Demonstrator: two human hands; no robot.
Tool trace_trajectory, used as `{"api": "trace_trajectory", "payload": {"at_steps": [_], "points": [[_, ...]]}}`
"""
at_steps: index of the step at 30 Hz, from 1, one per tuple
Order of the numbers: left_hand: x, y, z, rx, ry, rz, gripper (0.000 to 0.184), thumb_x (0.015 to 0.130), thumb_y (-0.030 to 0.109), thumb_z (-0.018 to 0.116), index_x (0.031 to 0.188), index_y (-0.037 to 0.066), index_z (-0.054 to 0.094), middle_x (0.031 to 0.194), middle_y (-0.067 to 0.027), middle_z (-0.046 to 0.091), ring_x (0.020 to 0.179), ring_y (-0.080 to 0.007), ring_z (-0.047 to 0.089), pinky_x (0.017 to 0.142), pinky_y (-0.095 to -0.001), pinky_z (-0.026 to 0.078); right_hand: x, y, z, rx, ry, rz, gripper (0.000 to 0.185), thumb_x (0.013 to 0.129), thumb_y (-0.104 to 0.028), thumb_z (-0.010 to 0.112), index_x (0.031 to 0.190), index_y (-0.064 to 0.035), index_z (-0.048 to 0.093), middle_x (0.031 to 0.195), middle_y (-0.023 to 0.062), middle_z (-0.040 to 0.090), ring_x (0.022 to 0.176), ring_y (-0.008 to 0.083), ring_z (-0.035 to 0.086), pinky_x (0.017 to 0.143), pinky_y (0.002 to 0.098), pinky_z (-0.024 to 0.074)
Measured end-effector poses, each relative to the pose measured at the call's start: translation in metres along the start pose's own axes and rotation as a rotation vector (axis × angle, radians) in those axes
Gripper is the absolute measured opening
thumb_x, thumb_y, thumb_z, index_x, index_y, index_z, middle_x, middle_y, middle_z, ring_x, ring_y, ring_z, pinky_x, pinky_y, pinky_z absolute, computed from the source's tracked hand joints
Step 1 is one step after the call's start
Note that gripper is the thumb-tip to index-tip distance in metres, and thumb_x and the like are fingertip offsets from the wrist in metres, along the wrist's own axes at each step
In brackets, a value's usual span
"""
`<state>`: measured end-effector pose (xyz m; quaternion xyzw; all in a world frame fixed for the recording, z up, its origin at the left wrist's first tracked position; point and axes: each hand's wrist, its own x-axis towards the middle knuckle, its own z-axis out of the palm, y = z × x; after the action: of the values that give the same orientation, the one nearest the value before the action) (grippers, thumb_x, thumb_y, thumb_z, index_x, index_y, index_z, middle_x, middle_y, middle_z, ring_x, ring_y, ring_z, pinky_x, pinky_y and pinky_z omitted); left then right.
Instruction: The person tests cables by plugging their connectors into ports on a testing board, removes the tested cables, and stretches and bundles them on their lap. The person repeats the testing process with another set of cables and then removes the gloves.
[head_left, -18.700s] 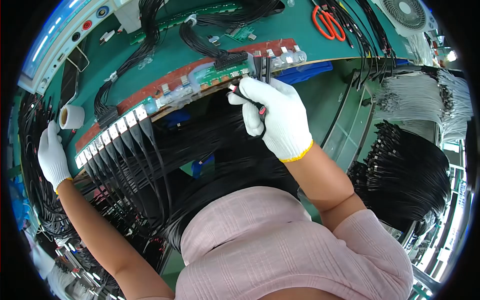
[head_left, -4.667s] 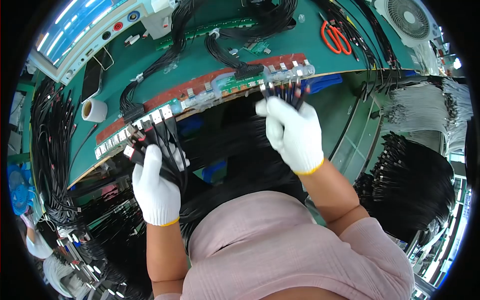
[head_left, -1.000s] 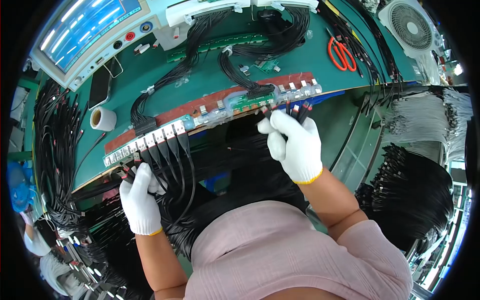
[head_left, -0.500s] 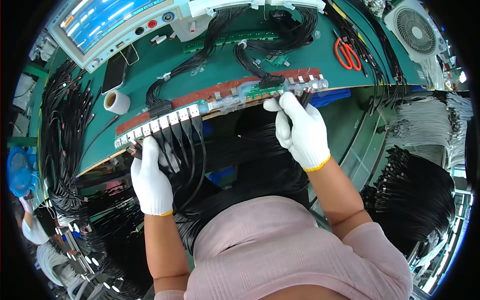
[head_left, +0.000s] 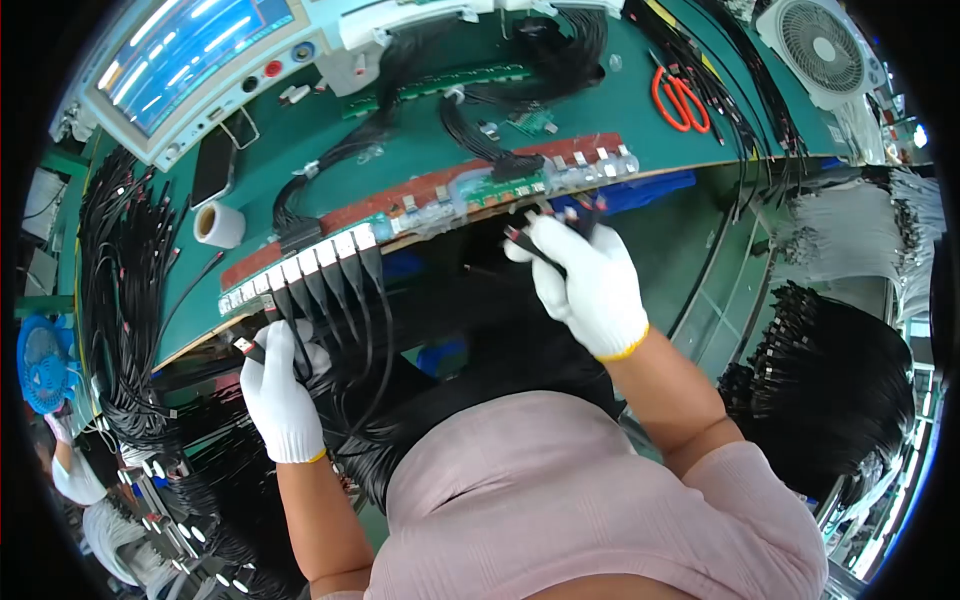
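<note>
My left hand (head_left: 280, 390), in a white glove, is closed on a black USB cable (head_left: 252, 350) whose metal plug points up and left. It is just below the left part of a long test strip (head_left: 300, 262) with a row of sockets. Several black cables (head_left: 352, 285) hang from white-topped plugs along that row. To the right, my gloved right hand (head_left: 590, 290) is closed around several black USB cables, one plug (head_left: 518, 238) sticking out left and others above the fingers. It is apart from the green circuit board (head_left: 505, 188) on the strip.
A tester with a screen (head_left: 190, 60) stands at the back left, near a phone (head_left: 213, 170) and a tape roll (head_left: 219, 225). Red-handled scissors (head_left: 680, 102) and a white fan (head_left: 822, 50) are at the right. Black cable bundles (head_left: 115, 290) hang over the left edge.
Both hands have drawn down from the strip toward my body. A plug now shows clearly at my left fingers, and cables in my right hand have swung into view. The whole view has shifted slightly.
</note>
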<state>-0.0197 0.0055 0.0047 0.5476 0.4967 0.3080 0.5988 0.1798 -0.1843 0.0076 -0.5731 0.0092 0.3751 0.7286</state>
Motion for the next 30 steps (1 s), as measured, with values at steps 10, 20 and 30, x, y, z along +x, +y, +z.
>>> {"api": "trace_trajectory", "payload": {"at_steps": [10,20,30], "points": [[0.006,0.0,0.015,-0.139,0.031,0.046,0.026,0.094,0.025,0.056,0.086,0.0,0.058,0.071,0.0019,0.054,0.06,-0.0078,0.049,0.055,-0.0222,0.038,0.017,-0.002,-0.004,0.075,-0.076,0.078,0.024,0.093,-0.022,0.056,0.089,0.0011,0.063,0.065,0.0071,0.06,0.04,0.0101,0.04,0.036,0.025,0.0275],[0.008,0.007,0.013,-0.206,-0.021,0.052,0.02,0.092,0.021,0.06,0.091,0.0,0.058,0.069,0.0003,0.05,0.06,-0.0091,0.049,0.056,-0.023,0.041,0.008,0.002,-0.031,-0.146,0.24,-0.286,0.036,0.096,-0.03,0.051,0.098,0.0024,0.065,0.06,0.0012,0.053,0.046,0.0094,0.044,0.045,0.0249,0.0362],[0.015,-0.007,-0.011,0.12,0.107,0.144,0.034,0.098,0.031,0.05,0.09,-0.001,0.061,0.065,0.0025,0.048,0.057,-0.0055,0.043,0.052,-0.0222,0.035,0.017,0.001,-0.011,-0.083,0.017,-0.08,0.032,0.092,-0.028,0.061,0.081,0.0013,0.065,0.055,-0.0031,0.046,0.042,0.0042,0.035,0.039,0.0211,0.0243]]}}
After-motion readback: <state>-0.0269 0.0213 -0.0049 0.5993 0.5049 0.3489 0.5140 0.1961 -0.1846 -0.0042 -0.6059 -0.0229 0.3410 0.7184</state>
